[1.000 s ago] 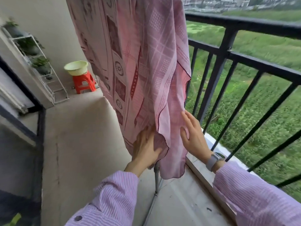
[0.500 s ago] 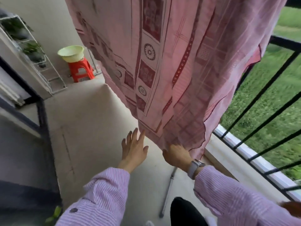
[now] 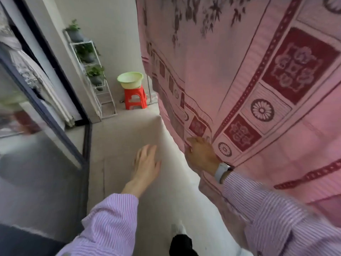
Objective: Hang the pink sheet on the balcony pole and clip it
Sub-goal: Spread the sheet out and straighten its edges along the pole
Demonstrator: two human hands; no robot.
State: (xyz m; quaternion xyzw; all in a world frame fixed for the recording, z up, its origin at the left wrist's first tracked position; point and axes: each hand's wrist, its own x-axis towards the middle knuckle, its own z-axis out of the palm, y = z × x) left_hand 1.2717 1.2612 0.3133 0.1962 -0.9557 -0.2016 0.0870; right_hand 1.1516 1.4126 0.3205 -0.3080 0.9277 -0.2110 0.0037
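Pink sheet (image 3: 239, 74) hangs in soft folds down the right side of the balcony; the pole above is out of view, and I see no clips. From the left: a plant rack (image 3: 90, 71), a red stool (image 3: 135, 97) with a green basin (image 3: 130, 80) on it. Her left hand (image 3: 146, 165) hovers over the floor, fingers spread, holding nothing. Her right hand (image 3: 202, 154) lies against the sheet's lower edge; whether it pinches the cloth I cannot tell. Light, limp fabric, I'd judge, best taken by the hem.

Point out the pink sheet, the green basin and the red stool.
pink sheet (image 3: 239, 89): head view, plain pink cloth beside the border.
green basin (image 3: 130, 79): head view, inside near the rim.
red stool (image 3: 135, 93): head view, front of the seat.
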